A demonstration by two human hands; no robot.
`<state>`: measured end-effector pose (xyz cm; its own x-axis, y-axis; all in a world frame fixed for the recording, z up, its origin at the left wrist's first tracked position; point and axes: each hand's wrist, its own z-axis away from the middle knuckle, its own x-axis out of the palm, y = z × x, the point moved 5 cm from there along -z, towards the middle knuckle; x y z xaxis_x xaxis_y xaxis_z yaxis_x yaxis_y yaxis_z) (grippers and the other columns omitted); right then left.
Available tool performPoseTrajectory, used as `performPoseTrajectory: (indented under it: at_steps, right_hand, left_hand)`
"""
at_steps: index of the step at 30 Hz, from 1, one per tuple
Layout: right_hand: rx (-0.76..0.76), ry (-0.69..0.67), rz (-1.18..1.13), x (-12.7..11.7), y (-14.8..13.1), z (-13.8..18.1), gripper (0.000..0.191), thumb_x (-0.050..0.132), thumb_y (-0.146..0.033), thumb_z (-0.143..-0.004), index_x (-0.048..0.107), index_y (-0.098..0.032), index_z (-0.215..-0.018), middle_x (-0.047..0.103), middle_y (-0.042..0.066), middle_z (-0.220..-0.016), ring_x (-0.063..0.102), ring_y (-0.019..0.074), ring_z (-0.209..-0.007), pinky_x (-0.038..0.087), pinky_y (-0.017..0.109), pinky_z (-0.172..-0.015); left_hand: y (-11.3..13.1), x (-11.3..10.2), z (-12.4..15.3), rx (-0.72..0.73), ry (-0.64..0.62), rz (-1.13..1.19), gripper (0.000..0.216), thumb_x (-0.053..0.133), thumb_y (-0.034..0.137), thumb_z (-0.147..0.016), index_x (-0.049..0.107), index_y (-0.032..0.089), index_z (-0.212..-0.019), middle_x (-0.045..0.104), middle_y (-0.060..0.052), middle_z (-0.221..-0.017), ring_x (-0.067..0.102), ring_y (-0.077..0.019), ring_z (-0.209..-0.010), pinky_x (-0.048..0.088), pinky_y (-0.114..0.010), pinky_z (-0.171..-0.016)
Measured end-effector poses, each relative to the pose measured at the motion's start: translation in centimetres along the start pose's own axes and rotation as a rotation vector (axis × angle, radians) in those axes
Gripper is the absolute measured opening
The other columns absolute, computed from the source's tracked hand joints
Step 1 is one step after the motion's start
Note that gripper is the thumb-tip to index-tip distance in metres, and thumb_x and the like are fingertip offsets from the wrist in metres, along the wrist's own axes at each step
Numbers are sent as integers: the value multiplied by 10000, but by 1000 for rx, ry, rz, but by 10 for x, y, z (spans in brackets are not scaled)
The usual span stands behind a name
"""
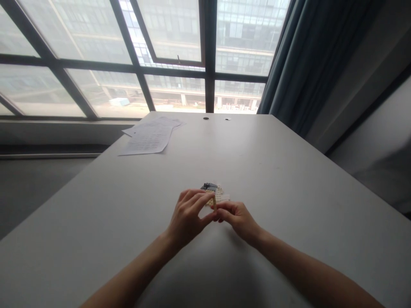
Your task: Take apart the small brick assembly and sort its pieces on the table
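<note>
My left hand [189,211] is closed in a pinch, with thumb and fingertips at the two ends of a narrow tan building-brick piece [215,203] that stands upright between them. From the right, my right hand [237,218] presses its fingertips together at the lower end of the same piece. What else my right fingertips may hold is hidden. Just beyond the hands lies a small group of building bricks on the table: dark grey ones [209,187], tan ones and white ones [223,197]. My left fingers cover part of this group.
Both forearms reach over a white table [128,231]. Printed paper sheets [149,137] lie at its far left. Two round cable holes [206,118] are near the far edge. Beyond stand framed windows [176,70], with a dark blue curtain [298,64] on the right.
</note>
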<state>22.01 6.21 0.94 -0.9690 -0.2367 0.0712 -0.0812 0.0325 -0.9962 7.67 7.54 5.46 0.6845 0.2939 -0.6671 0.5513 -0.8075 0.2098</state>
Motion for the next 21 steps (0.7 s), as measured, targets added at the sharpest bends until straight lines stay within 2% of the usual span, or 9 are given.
performPoseTrajectory:
  at_steps: [2, 5, 11, 15, 18, 21]
  right_hand:
    - [29, 32, -65, 2, 4, 1, 244, 666, -375, -773, 708, -146, -842, 643, 15, -674, 551, 130, -636, 446, 267, -644]
    - [37, 61, -118, 0, 6, 2, 245, 673, -391, -763, 685, -147, -741, 609, 0, -640, 518, 116, -620, 432, 259, -648]
    - [48, -2, -131, 3, 7, 4, 283, 667, -433, -766, 671, -156, -825, 623, 12, -712, 543, 125, -649, 458, 272, -665]
    - [-27, -6, -13, 2, 8, 5, 274, 612, -435, -821, 619, -164, -781, 602, 8, -705, 548, 125, -652, 471, 270, -665]
    - [-104, 7, 159, -1, 6, 7, 231, 536, -387, -886, 604, -175, -827, 618, 14, -741, 572, 133, -688, 481, 272, -684]
    - [-200, 63, 344, -6, -1, 10, 166, 535, -325, -895, 624, -186, -881, 655, 25, -813, 602, 147, -758, 486, 280, -735]
  left_hand:
    - [2, 0, 2, -4, 7, 48, 368, 708, 385, -771, 602, 202, -1072, 698, -65, -933, 621, -209, -905, 457, -358, -833]
    - [1, 2, 5, -1, 4, 110, 368, 719, 376, -764, 598, 211, -1069, 698, -55, -917, 620, -197, -878, 465, -350, -816]
    - [3, 5, 8, 13, -8, 132, 310, 697, 302, -790, 599, 227, -1074, 697, -45, -916, 623, -187, -878, 465, -341, -810]
    - [4, 5, 8, 34, -10, 165, 292, 698, 294, -790, 606, 221, -1057, 696, -46, -915, 619, -184, -872, 469, -334, -807]
    - [5, 2, 7, 47, 19, 206, 206, 682, 230, -802, 619, 219, -998, 698, -34, -879, 614, -171, -840, 476, -320, -788]
    - [6, -2, 7, 56, 63, 263, 147, 675, 141, -793, 626, 221, -907, 702, -7, -832, 611, -148, -806, 479, -302, -775]
